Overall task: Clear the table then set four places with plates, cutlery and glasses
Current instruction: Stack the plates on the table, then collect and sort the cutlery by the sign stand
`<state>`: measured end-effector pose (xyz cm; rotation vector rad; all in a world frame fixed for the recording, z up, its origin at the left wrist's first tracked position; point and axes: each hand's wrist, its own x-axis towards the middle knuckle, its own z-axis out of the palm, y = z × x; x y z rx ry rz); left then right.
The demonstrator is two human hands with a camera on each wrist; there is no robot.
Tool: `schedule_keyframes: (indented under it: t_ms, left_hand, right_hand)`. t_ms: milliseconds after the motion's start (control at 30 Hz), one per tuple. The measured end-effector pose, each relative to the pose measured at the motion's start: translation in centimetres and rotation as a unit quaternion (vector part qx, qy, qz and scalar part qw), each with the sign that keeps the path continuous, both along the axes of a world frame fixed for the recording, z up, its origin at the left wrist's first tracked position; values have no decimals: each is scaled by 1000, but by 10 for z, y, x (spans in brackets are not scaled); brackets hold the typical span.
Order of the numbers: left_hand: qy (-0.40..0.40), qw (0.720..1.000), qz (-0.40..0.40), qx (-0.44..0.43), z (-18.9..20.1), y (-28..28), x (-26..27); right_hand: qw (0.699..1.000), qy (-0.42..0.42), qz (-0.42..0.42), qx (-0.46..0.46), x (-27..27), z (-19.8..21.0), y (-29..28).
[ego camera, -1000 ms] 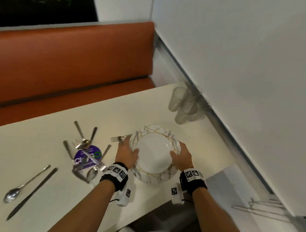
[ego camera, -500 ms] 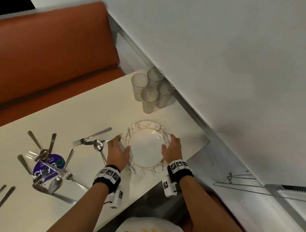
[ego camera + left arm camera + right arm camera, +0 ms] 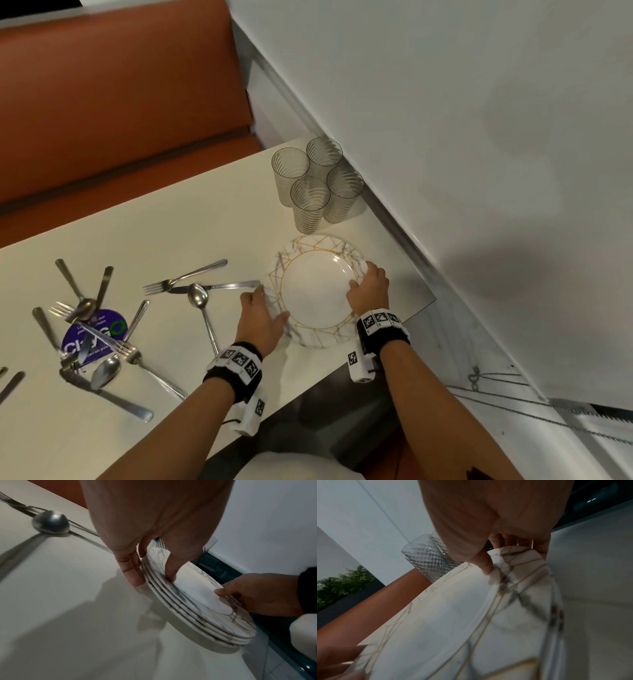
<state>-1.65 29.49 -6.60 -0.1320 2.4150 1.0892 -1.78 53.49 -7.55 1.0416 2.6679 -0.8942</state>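
A stack of several white marbled plates with gold lines [image 3: 315,291] [image 3: 202,609] [image 3: 453,622] sits near the table's right corner. My left hand [image 3: 262,313] [image 3: 137,566] grips the stack's left rim, thumb on top and fingers down its side. My right hand [image 3: 368,291] [image 3: 489,562] [image 3: 254,595] grips the right rim of the top plate, thumb on top, fingers curled under. Several ribbed glasses [image 3: 317,183] [image 3: 426,558] stand clustered just beyond the plates. Loose forks, spoons and knives [image 3: 202,291] [image 3: 49,523] lie left of the stack.
More cutlery lies piled on a purple round coaster [image 3: 96,335] at the left. The cream table [image 3: 171,222] ends just right of the plates, by a white wall [image 3: 479,137]. An orange bench [image 3: 120,85] runs behind the table.
The plate stack moved with both hands to the right, toward the table's corner near the glasses, and now rests on the table. The view swung right.
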Motion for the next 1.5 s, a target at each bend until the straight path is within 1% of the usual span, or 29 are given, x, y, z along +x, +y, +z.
schedule_keyframes:
  t_ms: [167,300,400,433,500,600,667,800,867,967,1067,1133,1267,1367,1500]
  left_hand:
    - [8,999,-32,5,0,18,-24]
    - [8,999,-40,17,0,10,-34]
    - [5,999,-15,30,-1,-7,-28]
    - [10,999,-7,33,0,-16,-25]
    - [22,999,2,43,1,-31,-19]
    - [40,997,21,57,-2,-68,-9]
    - [47,996,33,67,-3,-93,-2]
    - [43,994,71,70,-1,-149,12]
    - [54,993,86,56,-4,-181,18]
    - [60,990,112,60,-6,-225,26]
    - [70,988,130,45,-6,-267,35]
    - [82,986,141,44,-6,-295,40]
    - [95,982,162,-1,-4,-350,51]
    - [114,977,179,-12,-11,-385,61]
    - [130,970,200,-54,-22,-425,75]
  right_hand:
    - [1000,-15,-20,16,-17,2,20]
    - [999,-32,-16,20,-25,2,21]
    - [994,-59,-14,86,-22,8,12]
    - [993,-44,-17,110,-19,12,5]
    - [990,16,-21,140,-13,20,-8]
    - [977,134,29,163,-3,23,-46]
    - [974,166,66,140,2,23,-77]
    - [970,170,169,48,6,19,-154]
    - [960,165,226,22,7,16,-194]
    - [944,148,295,-16,7,15,-249]
    - [933,112,339,-45,9,16,-301]
    - [924,104,363,-63,11,15,-334]
    - [908,82,405,-71,16,9,-397]
    - [894,85,434,-73,21,5,-433]
    - [879,93,460,-81,27,4,-474]
